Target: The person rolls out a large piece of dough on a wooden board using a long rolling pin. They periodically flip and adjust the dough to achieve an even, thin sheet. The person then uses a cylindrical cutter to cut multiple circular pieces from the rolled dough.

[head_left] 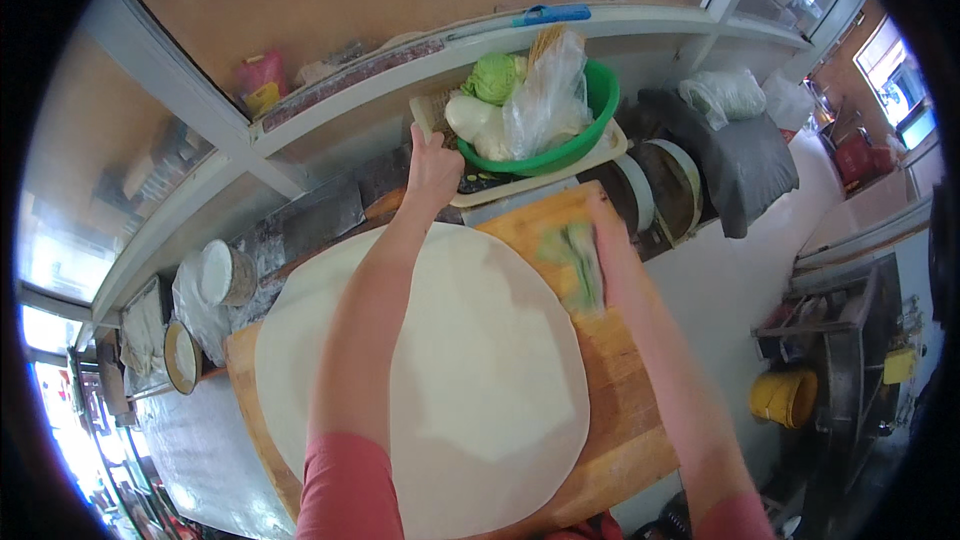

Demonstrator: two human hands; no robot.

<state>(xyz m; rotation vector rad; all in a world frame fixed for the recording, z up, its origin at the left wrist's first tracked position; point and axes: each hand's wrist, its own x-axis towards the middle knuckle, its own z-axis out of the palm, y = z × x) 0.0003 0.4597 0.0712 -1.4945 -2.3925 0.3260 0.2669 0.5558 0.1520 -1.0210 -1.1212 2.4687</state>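
A large round sheet of rolled dough (pixel 480 345) lies flat over much of a wooden board (pixel 622 390). My left arm reaches across the dough. My left hand (pixel 436 169) is at the left side of a cream tray (pixel 615 142), fingers curled; whether it grips the rim I cannot tell. My right hand (pixel 606 221) is over the board's far right part, blurred by motion. A green and whitish cloth-like thing (pixel 576 266), equally blurred, is against this hand and seems held in it.
On the tray, a green basin (pixel 604 101) holds a cabbage (pixel 493 79), a clear plastic bag (pixel 551 101) and pale rounded items. A white tub (pixel 217 274) and a bowl (pixel 182 358) stand left. Round pans (pixel 664 180) and a dark cloth (pixel 739 165) lie right, a yellow bucket (pixel 782 397) lower.
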